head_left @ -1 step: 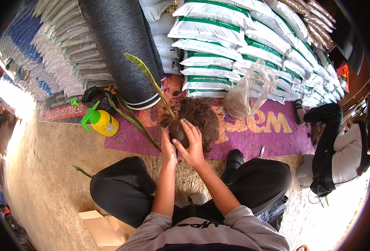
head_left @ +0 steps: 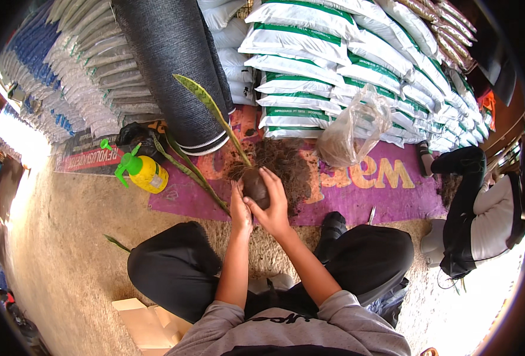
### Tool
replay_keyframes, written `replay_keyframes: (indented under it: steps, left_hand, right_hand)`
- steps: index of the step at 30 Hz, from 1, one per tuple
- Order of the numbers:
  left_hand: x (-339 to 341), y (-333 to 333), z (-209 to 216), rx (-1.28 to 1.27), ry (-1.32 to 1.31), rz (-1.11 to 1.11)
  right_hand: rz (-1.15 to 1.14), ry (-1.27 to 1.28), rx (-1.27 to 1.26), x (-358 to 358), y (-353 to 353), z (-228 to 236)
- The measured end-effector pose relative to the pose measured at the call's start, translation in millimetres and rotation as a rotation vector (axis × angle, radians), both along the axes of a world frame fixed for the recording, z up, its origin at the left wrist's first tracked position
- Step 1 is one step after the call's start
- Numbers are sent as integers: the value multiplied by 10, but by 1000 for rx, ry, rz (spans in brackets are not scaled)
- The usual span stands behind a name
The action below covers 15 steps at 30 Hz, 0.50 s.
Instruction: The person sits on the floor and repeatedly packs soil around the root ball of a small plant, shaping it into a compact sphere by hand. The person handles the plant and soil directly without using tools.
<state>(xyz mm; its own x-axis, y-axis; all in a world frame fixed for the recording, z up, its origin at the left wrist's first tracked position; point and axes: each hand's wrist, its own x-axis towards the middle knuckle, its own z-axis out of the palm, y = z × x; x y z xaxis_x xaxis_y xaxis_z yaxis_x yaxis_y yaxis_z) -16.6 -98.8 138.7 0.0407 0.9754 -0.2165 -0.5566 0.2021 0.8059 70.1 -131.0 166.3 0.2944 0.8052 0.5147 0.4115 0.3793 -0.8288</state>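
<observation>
Between my palms sits a rounded dark root ball [head_left: 254,187], and one tall, yellow-edged snake plant leaf [head_left: 210,107] rises from it, leaning to the far left. My left hand [head_left: 240,207] cups the ball's left side with fingers together. Around its right side and top wraps my right hand [head_left: 273,206], its thumb across the near face. Loose dark soil with roots [head_left: 289,169] lies on the purple banner [head_left: 357,202] just beyond and right of my hands. More snake plant leaves [head_left: 194,172] lie to the left. The underside of the ball is hidden.
A yellow spray bottle with a green top [head_left: 146,175] stands left. A clear plastic bag of brown material [head_left: 348,136] sits right of the soil. Behind are stacked white-and-green sacks [head_left: 295,65] and a dark fabric roll [head_left: 167,71]. Another person [head_left: 482,207] sits at right.
The root ball has turned or shifted very slightly to the right in my hands, and the leaf tip has tipped a little left. Both hands keep their hold.
</observation>
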Motion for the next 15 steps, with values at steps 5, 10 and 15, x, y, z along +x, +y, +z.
replay_keyframes:
  steps: [5, 10, 15]
  left_hand:
    - [70, -7, 105, 37, -80, -80]
    - [47, 13, -16, 9, -404, -143]
    - [-24, 15, -197, -55, -340, -195]
  right_hand:
    - [54, 136, 53, -12, -5, -79]
    - [11, -29, -6, -24, -16, -70]
    - [-23, -73, 23, -70, -58, -32]
